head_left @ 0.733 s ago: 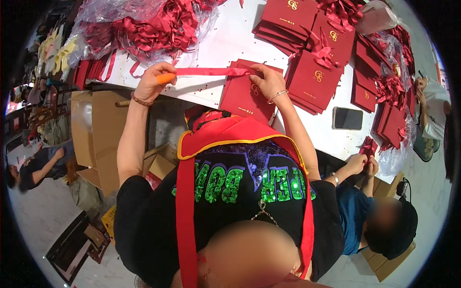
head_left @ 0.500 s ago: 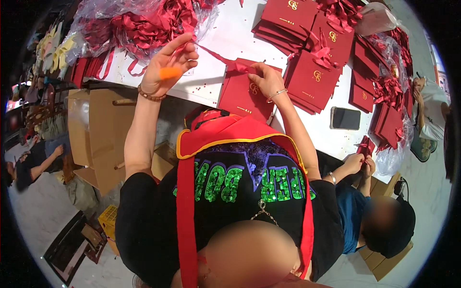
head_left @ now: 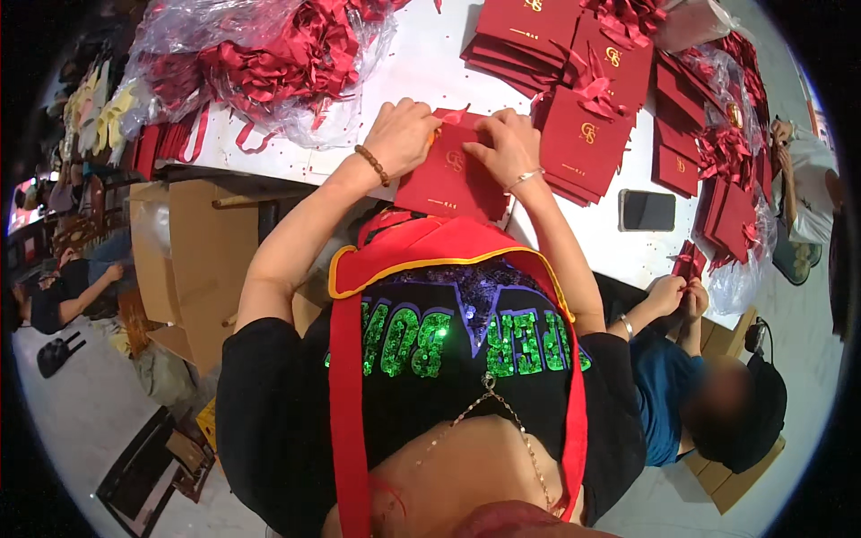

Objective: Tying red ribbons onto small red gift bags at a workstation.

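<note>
A flat red paper gift bag (head_left: 448,184) with gold print lies at the table's near edge. A red satin ribbon (head_left: 456,117) shows at its far edge, between my two hands. My left hand (head_left: 401,139) is closed at the bag's far left corner, its fingertips curled at the ribbon and partly hidden; a bit of orange shows on one finger. At the far right corner my right hand (head_left: 509,148) grips the bag's edge, thumb over the front.
Plastic bags of loose red ribbon (head_left: 309,58) lie far left. Stacked red gift bags (head_left: 583,148) stand to the right, beside a phone (head_left: 647,211). Another person's hands (head_left: 679,296) work with red ribbon at the near right. A cardboard box (head_left: 211,269) stands left, below the table.
My left hand has come down and right from above the table to the bag's far edge, and the stretched ribbon is no longer drawn out. My right hand stays at the bag.
</note>
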Motion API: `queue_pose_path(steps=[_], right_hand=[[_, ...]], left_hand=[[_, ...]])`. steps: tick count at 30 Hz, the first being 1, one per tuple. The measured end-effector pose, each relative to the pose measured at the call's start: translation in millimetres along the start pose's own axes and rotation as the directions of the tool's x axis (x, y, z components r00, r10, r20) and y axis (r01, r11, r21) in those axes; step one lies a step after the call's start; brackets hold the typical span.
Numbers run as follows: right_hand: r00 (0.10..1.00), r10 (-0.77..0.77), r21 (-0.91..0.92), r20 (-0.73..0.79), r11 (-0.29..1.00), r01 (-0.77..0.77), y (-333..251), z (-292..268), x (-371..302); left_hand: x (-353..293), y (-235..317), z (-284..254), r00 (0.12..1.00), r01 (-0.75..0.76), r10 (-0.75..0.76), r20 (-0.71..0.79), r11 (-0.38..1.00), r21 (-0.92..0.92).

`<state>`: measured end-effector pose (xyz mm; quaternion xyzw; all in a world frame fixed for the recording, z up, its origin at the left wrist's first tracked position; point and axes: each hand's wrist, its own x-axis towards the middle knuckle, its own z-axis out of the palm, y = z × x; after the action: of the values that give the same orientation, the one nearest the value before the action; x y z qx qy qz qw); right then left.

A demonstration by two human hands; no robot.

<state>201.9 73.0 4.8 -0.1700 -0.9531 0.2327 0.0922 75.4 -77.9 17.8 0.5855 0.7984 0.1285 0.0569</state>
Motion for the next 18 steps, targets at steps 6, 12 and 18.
queue_pose_path(steps=[6, 12, 18], right_hand=[[0.987, 0.142, 0.3, 0.072, 0.941, -0.157, 28.4, -1.7, -23.6], [0.91, 0.369, 0.478, 0.19, 0.775, -0.414, 26.4, 10.1, -27.5], [0.875, 0.402, 0.552, 0.272, 0.68, -0.484, 31.5, 14.1, -28.5]], left_hand=[[8.7, 1.6, 5.8, 0.997, -0.042, 0.045, -0.069, 0.998, 0.038], [13.5, 38.1, 11.0, 0.99, -0.103, 0.08, -0.112, 0.97, -0.219], [12.9, 38.1, 33.2, 0.992, -0.058, 0.016, -0.126, 0.941, -0.335]])
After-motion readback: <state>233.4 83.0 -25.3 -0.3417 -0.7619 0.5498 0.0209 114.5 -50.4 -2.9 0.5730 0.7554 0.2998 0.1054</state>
